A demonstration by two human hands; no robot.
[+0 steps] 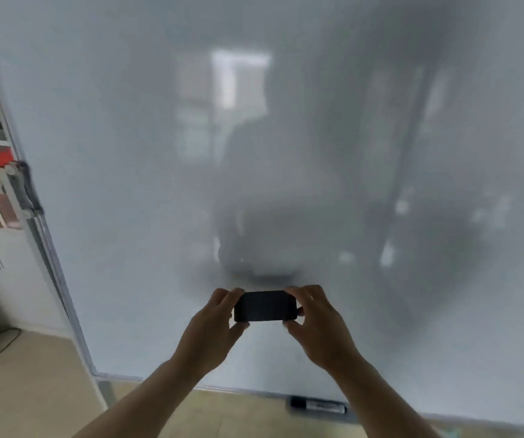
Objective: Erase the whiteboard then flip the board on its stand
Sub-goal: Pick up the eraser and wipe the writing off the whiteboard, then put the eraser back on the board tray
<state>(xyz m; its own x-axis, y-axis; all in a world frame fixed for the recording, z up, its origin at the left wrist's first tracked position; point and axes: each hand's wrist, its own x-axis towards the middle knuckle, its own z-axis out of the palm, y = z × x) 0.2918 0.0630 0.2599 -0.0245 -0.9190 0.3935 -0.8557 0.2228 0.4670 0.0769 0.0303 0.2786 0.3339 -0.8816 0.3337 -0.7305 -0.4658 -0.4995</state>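
Head view: both hands' fingers [227, 300] pinching black eraser [265, 306] ends against whiteboard [128, 153]; may slip, uneven pressure.

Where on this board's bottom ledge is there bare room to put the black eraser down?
The ledge looks bare from the board's lower left corner to the black marker, and that stretch lies below both hands. The marker fills the part right of it. Past the right forearm the ledge is blurred, so I cannot tell. Both hands hold the eraser.

Head-worn view, facing forward and slightly down, close to the whiteboard [128, 153], blurred.
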